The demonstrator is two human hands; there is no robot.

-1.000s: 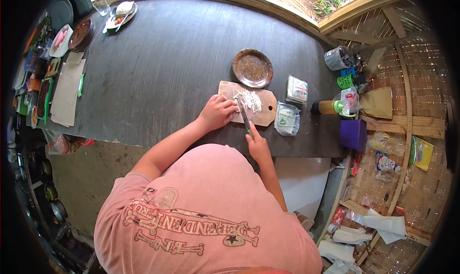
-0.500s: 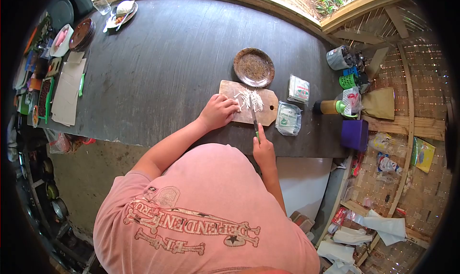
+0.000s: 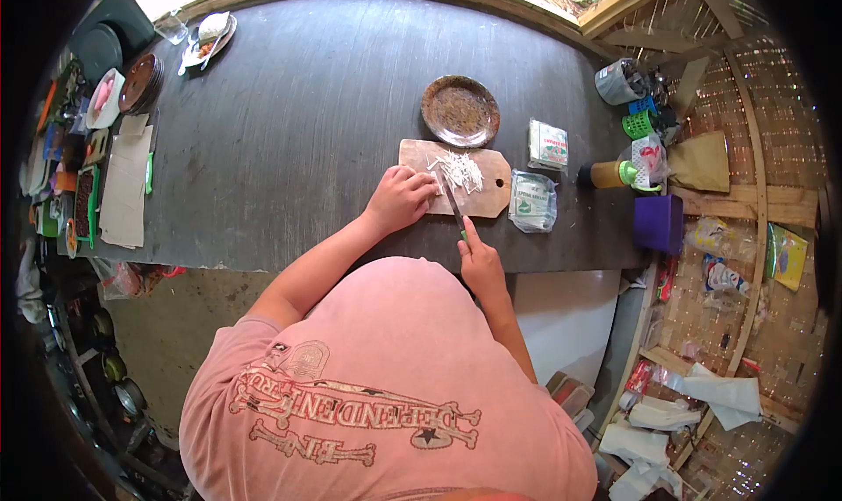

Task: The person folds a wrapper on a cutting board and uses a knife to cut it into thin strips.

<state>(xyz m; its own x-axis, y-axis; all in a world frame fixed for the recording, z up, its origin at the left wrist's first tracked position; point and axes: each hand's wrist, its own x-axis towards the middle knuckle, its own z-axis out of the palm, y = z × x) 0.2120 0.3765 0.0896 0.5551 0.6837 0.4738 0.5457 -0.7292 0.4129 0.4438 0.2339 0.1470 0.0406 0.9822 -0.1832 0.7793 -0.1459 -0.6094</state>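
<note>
My right hand (image 3: 481, 264) grips the green handle of a kitchen knife (image 3: 453, 201). Its blade points away from me and lies over a wooden cutting board (image 3: 488, 205), close to the fingertips of my left hand (image 3: 402, 196). Those fingers are curled at the left part of the board, holding down a pale piece of food mostly hidden beneath them. Thin white strips of cut food (image 3: 462, 171) form a loose heap right of the blade. Just beyond the board sits a brown speckled plate (image 3: 460, 111) with nothing on it.
Right of the board lie two plastic-wrapped packs, one white and green (image 3: 532, 201), one farther back (image 3: 548, 144). A green-capped bottle (image 3: 610, 175) and purple container (image 3: 658, 223) are at the right edge. Far left are a plate of food (image 3: 210, 41), stacked brown plates (image 3: 140, 85) and cardboard (image 3: 127, 190).
The knife has shifted left, from among the strips to beside my left fingertips, and its blade now slants leftward. My right hand moved slightly left. The camera view has shifted a little.
</note>
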